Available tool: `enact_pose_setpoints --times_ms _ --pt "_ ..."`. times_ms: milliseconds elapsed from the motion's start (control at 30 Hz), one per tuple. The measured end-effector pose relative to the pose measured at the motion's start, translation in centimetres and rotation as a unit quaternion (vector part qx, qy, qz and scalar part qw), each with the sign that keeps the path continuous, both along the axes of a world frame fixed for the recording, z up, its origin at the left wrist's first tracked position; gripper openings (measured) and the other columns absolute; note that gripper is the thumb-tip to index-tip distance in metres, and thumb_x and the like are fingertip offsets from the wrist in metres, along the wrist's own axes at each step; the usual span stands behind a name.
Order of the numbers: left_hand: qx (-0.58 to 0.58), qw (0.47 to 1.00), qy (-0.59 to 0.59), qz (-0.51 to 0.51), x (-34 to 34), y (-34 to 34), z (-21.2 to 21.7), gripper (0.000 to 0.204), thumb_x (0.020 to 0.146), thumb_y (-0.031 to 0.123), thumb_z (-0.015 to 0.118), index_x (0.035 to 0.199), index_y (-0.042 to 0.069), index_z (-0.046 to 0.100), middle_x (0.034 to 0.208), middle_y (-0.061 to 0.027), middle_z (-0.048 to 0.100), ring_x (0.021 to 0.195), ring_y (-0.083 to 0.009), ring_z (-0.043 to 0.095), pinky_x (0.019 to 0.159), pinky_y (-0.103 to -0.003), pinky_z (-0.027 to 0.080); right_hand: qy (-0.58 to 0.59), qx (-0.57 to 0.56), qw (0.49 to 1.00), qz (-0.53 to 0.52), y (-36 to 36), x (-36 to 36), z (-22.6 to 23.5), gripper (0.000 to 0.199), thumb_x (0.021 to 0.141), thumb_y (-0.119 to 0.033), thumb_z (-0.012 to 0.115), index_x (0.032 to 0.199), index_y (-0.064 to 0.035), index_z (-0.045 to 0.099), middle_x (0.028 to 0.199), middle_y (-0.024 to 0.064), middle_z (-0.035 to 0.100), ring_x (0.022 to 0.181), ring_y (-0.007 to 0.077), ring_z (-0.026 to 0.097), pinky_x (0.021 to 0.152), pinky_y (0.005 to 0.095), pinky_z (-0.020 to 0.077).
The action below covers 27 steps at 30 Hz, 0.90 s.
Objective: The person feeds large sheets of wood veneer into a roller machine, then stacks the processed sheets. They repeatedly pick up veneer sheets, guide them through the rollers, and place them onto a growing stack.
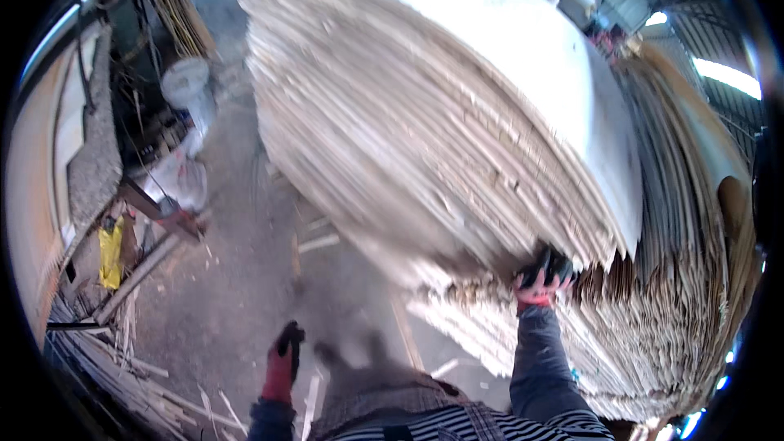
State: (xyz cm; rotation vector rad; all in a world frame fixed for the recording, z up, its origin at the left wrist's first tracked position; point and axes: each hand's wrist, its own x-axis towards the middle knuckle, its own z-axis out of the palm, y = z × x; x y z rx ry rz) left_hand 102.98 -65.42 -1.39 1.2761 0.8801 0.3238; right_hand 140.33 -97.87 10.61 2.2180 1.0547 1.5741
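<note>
A tall stack of thin wood veneer sheets [392,114] fills the middle and upper right, its ragged layered edges facing me and its pale top sheet [523,12] bright. My right hand [543,279], in a red and black glove, is pressed to the stack's near corner. Its fingers curl at the sheet edges, and the fingertips are partly hidden there. My left hand [282,363], gloved alike, hangs low in front of my body, away from the stack. Its fingers look curled together, with nothing visible in them.
Another veneer stack [686,196] with browner edges stands at the right. Left of the grey floor [237,294] lie white plastic bags [180,180], a yellow object [111,253] and a wooden beam [143,278]. Wood strips [131,392] litter the lower left.
</note>
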Motion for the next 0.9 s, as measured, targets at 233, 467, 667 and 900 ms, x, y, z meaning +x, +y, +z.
enact_pose_setpoints --times_ms 233,467,667,900 --pt "-0.033 0.996 -0.004 0.079 -5.1 -1.3 2.6 0.031 0.085 0.014 0.047 0.112 -0.002 0.049 0.094 -0.0115 0.060 0.086 -0.0166 0.057 0.079 -0.027 0.044 -0.040 0.057 0.994 0.082 3.7 0.6 1.0 0.061 0.059 -0.033 0.056 0.115 -0.0144 0.039 0.115 0.0166 0.029 0.108 0.0482 0.026 0.080 0.0665 0.0244" --pt "0.026 0.997 0.021 0.067 -10.2 0.2 0.4 0.031 0.086 0.014 0.046 0.112 -0.003 0.049 0.093 -0.0123 0.060 0.085 -0.0158 0.058 0.078 -0.026 0.044 0.015 0.079 0.996 0.039 5.4 -1.9 2.9 0.057 0.055 -0.030 0.064 0.107 -0.0134 0.048 0.103 0.0156 0.034 0.103 0.0443 0.033 0.083 0.0634 0.0279" --pt "0.044 0.991 0.027 0.126 -9.6 3.1 5.1 0.033 0.086 0.015 0.047 0.114 -0.002 0.047 0.097 -0.0124 0.060 0.089 -0.0168 0.057 0.079 -0.028 0.044 0.160 0.216 0.963 -0.007 14.4 -10.6 9.3 0.046 0.072 -0.009 0.056 0.116 -0.0037 0.044 0.124 0.0229 0.033 0.115 0.0391 0.031 0.095 0.0518 0.0230" --pt "0.061 0.995 -0.010 0.082 -9.7 6.2 2.4 0.034 0.088 0.010 0.043 0.120 -0.001 0.042 0.105 -0.0110 0.057 0.096 -0.0164 0.054 0.083 -0.027 0.041 0.437 0.126 0.797 0.397 30.8 -15.1 6.5 0.054 0.066 -0.001 0.053 0.119 -0.0014 0.041 0.122 0.0196 0.039 0.117 0.0417 0.030 0.097 0.0483 0.0241"
